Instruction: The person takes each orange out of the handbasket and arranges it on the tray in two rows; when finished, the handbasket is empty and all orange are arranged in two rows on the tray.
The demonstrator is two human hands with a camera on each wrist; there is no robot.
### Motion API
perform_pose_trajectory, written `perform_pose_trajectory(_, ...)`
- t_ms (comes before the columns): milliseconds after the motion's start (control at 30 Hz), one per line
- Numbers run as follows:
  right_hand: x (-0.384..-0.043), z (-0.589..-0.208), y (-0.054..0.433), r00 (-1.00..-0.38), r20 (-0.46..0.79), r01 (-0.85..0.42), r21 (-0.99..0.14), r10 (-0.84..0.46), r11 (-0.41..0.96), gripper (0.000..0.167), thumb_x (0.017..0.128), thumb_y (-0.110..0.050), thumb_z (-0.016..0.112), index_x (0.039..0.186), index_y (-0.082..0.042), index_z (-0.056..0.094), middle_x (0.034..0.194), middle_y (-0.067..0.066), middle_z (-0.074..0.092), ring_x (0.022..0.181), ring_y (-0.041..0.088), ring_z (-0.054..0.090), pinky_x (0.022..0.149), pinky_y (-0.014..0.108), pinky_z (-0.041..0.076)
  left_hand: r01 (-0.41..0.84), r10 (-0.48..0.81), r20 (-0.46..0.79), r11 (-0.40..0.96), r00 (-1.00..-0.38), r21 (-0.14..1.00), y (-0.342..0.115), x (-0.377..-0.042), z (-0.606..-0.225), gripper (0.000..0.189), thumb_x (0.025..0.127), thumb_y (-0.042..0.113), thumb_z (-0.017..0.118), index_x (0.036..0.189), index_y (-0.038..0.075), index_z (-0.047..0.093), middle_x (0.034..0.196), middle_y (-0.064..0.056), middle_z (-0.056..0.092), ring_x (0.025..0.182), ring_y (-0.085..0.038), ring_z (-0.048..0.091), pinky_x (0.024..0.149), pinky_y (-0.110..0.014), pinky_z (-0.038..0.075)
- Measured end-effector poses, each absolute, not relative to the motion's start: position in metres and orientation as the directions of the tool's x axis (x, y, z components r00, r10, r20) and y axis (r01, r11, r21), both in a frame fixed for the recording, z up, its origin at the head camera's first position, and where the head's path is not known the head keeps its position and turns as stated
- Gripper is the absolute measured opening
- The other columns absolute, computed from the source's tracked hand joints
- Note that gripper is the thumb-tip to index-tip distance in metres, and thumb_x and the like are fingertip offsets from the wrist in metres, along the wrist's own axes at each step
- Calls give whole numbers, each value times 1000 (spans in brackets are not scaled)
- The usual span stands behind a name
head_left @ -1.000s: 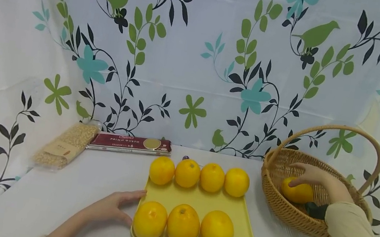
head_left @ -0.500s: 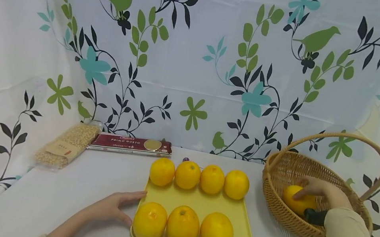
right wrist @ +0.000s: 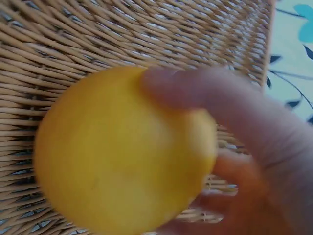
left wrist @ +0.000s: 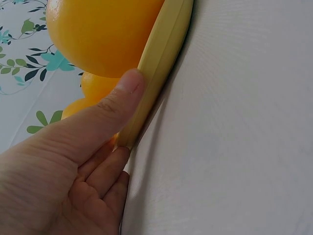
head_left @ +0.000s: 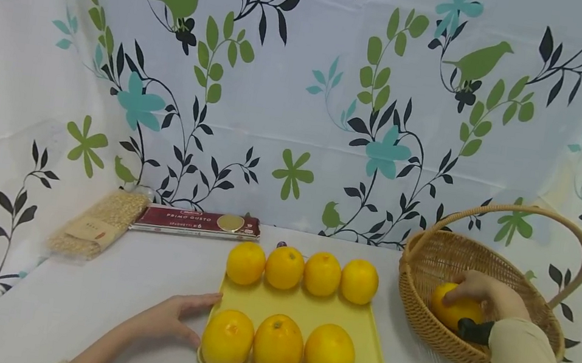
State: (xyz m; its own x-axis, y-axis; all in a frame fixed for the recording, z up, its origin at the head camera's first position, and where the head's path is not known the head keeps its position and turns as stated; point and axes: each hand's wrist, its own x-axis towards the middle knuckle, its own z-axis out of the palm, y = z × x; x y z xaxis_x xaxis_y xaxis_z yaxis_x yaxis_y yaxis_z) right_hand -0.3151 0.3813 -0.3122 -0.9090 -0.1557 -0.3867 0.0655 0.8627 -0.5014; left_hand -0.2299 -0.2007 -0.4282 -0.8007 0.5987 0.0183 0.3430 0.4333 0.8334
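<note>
In the wicker basket (head_left: 420, 312) at the right, my right hand (head_left: 499, 296) grips a large orange (head_left: 449, 310), thumb and fingers curled round it. The right wrist view shows this orange (right wrist: 110, 152) against the woven wall, the fingers partly hidden behind it. My left hand (head_left: 170, 318) rests at the left edge of a yellow tray (head_left: 296, 306), its fingers fairly straight. Close up, its thumb (left wrist: 129, 85) touches the tray rim (left wrist: 159, 63). Smaller oranges (head_left: 322, 274) form a row at the tray's back, and three larger oranges (head_left: 278, 346) line its front.
A red spaghetti pack (head_left: 196, 222) lies at the back of the white table (head_left: 158, 268), with a clear bag of grains (head_left: 100, 222) to its left. The basket's tall handle (head_left: 532, 210) arches over its opening. A patterned curtain (head_left: 300, 109) hangs behind.
My right hand has moved down in the basket and its fingers have closed round the orange. The basket has shifted slightly in view. My left hand stays at the tray.
</note>
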Motion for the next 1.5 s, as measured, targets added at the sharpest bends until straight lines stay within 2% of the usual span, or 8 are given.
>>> perform_pose_trajectory(300,-309,-291,385,-969,-94,-107,-675,-229,730,63,82,-28,63,120,10,30,110,29,45,85,27,53,67,38,53,310,595,0,418,-804,854,-199,-229,-434,77,71,28,74,135,6,39,138,-9,36,127,-33,26,101,-54,16)
perform_pose_trajectory(467,-298,-268,378,-979,28,-174,-618,-200,766,67,83,-32,62,126,8,28,123,37,34,98,39,48,71,40,52,296,585,-11,427,-811,855,-197,-230,-435,77,70,30,74,135,7,39,138,-6,35,127,-30,25,102,-51,16)
perform_pose_trajectory(667,-271,-248,357,-964,157,-266,-587,-214,765,67,83,-29,63,127,7,29,129,34,31,114,51,32,83,60,40,334,591,13,437,-806,835,-199,-230,-433,76,71,29,73,135,7,39,138,-7,36,126,-30,28,101,-51,18)
perform_pose_trajectory(833,-237,-242,330,-934,262,-353,-559,-244,750,59,80,-24,67,122,3,37,118,26,45,103,46,46,79,56,43,310,593,-1,423,-805,852,-201,-227,-434,75,72,28,73,135,8,39,138,-9,36,126,-34,26,101,-54,17)
perform_pose_trajectory(967,-217,-246,307,-916,280,-398,-554,-287,731,61,76,-24,72,123,-1,41,114,19,51,97,35,52,77,43,50,277,587,-27,422,-809,863,-202,-224,-435,75,72,28,73,135,7,39,139,-10,35,127,-35,24,101,-56,15)
perform_pose_trajectory(1133,-205,-274,290,-869,248,-484,-605,-428,632,58,73,-23,75,123,-9,49,112,8,56,94,24,55,72,28,52,303,578,-4,434,-816,848,-203,-224,-433,75,72,28,73,135,6,40,138,-9,37,126,-34,26,100,-54,17)
perform_pose_trajectory(1300,-202,-315,285,-810,209,-526,-671,-547,522,53,71,-21,76,117,-11,53,108,2,59,91,15,57,73,29,52,325,589,12,430,-808,842,-202,-226,-430,75,72,28,73,135,5,39,137,-10,37,126,-35,27,100,-54,17)
perform_pose_trajectory(1500,-203,-348,282,-763,154,-510,-741,-628,438,54,72,-17,75,120,-7,52,113,3,57,98,15,55,80,30,50,345,599,19,434,-800,832,-200,-229,-431,76,72,28,73,135,6,39,138,-9,37,126,-32,28,100,-53,17)
